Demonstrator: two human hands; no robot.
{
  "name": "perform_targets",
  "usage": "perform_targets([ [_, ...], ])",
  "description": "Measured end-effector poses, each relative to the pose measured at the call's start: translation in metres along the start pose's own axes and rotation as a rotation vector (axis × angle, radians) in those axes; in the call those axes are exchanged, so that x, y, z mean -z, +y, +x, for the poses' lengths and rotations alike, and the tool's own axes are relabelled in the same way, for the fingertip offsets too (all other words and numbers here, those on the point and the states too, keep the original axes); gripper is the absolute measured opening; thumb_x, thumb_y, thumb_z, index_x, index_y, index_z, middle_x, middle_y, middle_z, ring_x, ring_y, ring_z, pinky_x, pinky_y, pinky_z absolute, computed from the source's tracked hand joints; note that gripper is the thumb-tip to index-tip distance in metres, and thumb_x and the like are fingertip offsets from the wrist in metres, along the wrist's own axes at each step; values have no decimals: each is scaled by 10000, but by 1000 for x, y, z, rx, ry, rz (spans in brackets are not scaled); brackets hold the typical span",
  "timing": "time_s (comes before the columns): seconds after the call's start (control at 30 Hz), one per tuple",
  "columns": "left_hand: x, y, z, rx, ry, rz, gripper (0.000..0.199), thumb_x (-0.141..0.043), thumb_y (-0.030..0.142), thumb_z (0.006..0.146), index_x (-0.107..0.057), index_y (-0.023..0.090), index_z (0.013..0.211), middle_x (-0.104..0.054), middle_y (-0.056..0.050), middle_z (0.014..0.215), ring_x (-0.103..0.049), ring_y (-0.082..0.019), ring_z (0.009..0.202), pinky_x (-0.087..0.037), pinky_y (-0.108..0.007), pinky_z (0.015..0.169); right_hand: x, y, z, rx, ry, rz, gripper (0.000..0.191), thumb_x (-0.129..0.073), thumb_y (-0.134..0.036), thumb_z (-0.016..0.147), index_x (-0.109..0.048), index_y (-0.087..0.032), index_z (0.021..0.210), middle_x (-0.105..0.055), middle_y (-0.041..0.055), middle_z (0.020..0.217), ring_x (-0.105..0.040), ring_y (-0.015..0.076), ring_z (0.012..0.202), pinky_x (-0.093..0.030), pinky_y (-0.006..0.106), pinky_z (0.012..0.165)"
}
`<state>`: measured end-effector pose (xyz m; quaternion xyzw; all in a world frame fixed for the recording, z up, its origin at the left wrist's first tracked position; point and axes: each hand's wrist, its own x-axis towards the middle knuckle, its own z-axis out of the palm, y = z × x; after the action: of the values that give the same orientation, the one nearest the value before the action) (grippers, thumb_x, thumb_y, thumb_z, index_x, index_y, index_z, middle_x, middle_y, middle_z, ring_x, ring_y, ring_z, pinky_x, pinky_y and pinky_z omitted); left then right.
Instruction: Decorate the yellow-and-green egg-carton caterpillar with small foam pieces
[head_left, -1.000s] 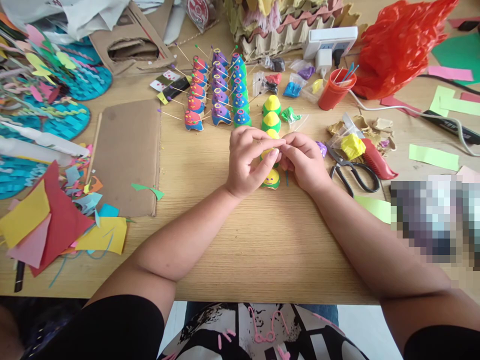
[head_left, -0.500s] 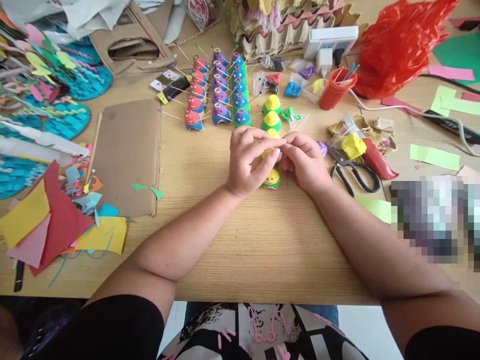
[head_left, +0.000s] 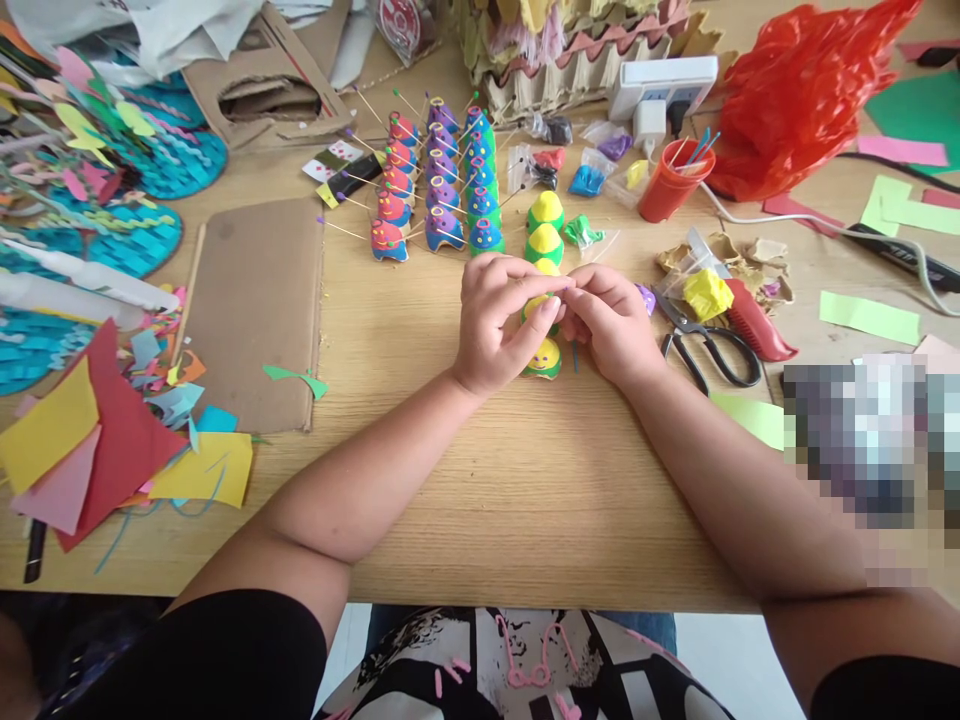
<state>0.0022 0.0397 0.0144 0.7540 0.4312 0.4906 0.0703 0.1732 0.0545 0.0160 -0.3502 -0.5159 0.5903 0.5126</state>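
Pinching what looks like a tiny purple bit point(head_left: 567, 289) in right hand point(head_left: 615, 325), with thumb and forefinger pressed together. Bringing left hand point(head_left: 491, 325) in close, forefinger stretched to the same spot, thumb slightly apart; cannot tell if also gripping the bit.

Showing almost no change across the last 1 second: keeping 2 hands in the same pose, only exposing the purple a bit more clearly now. Suggesting fine fingertip work, with the bit not set down.

Hovering over the column of 5 yellow-and-green domes point(head_left: 544, 245), running from mid desk point(head_left: 465, 490) toward the far edge. Partly hiding the middle domes; leaving visible the nearest dome point(head_left: 543, 357), with purple eyes and a smile.

Lining up to the left, toward the far edge: 3 rows of 5 decorated pieces point(head_left: 444, 228), bristling with pins. Lying right of right hand, toward the desk's right edge: scissors point(head_left: 684, 323), just beside yellow clay point(head_left: 707, 294). Standing farther back: red cup point(head_left: 664, 190). Resting toward the left edge: flat cardboard point(head_left: 255, 310).
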Motion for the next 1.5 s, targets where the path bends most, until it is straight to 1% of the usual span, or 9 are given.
perform_targets([
  [0.1,-1,-2,0,4,0,-7,413,-429,620,1129,-769,391,1174,-749,-10,1077,-691,-215,1148,-574,-555,1106,1,1,1,-3,3,39,419,-862,-583,836,-626,-236,840,-646,-48,675,-485,81,493,-347,243,463],
  [0.23,-3,-4,0,-63,66,-64,303,-539,521,1120,-788,353,1164,-754,-11,1057,-680,-201,1122,-564,-477,1065,3,2,4,-13,1,87,346,-850,-506,846,-629,-239,841,-644,-55,654,-522,85,486,-296,235,436],
  [0.43,-3,-3,0,-7,-9,-10,460,-430,588,1132,-786,304,1196,-732,-40,1068,-653,-215,1140,-514,-451,1121,5,-1,5,-40,0,206,298,-842,-418,836,-612,-232,801,-637,-54,643,-552,83,498,-317,223,441],
  [0.73,-3,-5,0,-28,2,-66,411,-472,567,1126,-786,308,1183,-734,-31,1063,-652,-213,1133,-502,-446,1125,5,-6,4,-112,8,200,358,-828,-461,832,-555,-236,779,-668,-42,665,-567,89,528,-365,218,466],
  [0.87,-4,-6,0,-13,6,-65,402,-484,568,1123,-790,311,1169,-745,-26,1069,-660,-212,1140,-503,-447,1123,4,-5,4,-122,-23,189,354,-840,-482,813,-587,-235,801,-660,-48,637,-561,88,501,-335,217,447],
  [1.03,-7,-9,0,-4,82,-109,287,-599,513,1095,-799,309,1116,-760,-18,1050,-679,-199,1106,-530,-418,1067,2,-2,5,-98,-50,159,336,-860,-457,801,-621,-221,789,-659,-55,603,-546,77,451,-301,212,419],
  [1.23,-9,-10,0,5,111,-157,211,-670,478,1069,-779,302,1028,-762,-3,1014,-694,-188,1080,-544,-407,1031,4,2,4,-77,-61,130,329,-881,-450,822,-661,-208,789,-699,-43,656,-561,75,480,-357,207,438],
  [1.37,-9,-10,0,31,84,-184,217,-654,493,1077,-758,316,1009,-757,6,1010,-694,-193,1086,-539,-431,1039,5,4,2,-73,-77,105,355,-885,-484,848,-668,-207,800,-692,-39,670,-527,68,480,-326,207,435],
  [1.5,-11,-12,0,41,90,-182,258,-651,528,1071,-753,310,980,-753,4,1002,-689,-193,1081,-549,-430,1032,4,2,1,-61,-86,106,375,-904,-496,833,-675,-204,789,-650,-46,620,-404,51,449,-269,215,437],
])
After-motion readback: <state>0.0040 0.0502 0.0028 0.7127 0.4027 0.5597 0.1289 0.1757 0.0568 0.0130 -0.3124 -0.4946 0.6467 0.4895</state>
